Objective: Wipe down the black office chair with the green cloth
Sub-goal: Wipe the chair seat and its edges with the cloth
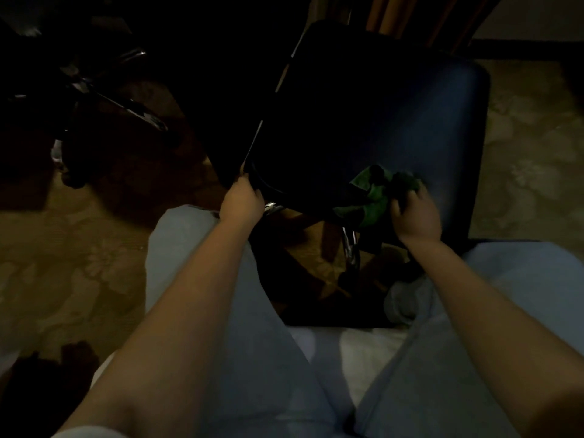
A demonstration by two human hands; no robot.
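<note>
A: What is the biggest thing in view?
B: The carpet (79, 248). It is brownish w/ a pale pattern and lies all around. The light is very dim, so details are weak.
A: And the chair?
B: The black chair (410, 128) is in front of the person, seen from above. It looks tilted, but I cannot tell which part is seat and which is back. Its padded face spreads up and to the right from both sets of fingers. A shiny metal post (351, 248) goes down under it, between the two wrists.
A: Other things?
B: The person's legs in light trousers (196, 279), below the hands. Far up-left of the left fingers is the metal base of a second chair (126, 102).
A: Hands?
B: Left hand (243, 200): fingers curled over the chair's near-left edge, gripping it. Right hand (415, 213): fingers bent round the green cloth (369, 197), holding it against the chair's face near the lower edge.
A: So where is the cloth exactly?
B: It is bunched under and just left of the right fingers, touching the chair. Part of it hangs over the edge.
</note>
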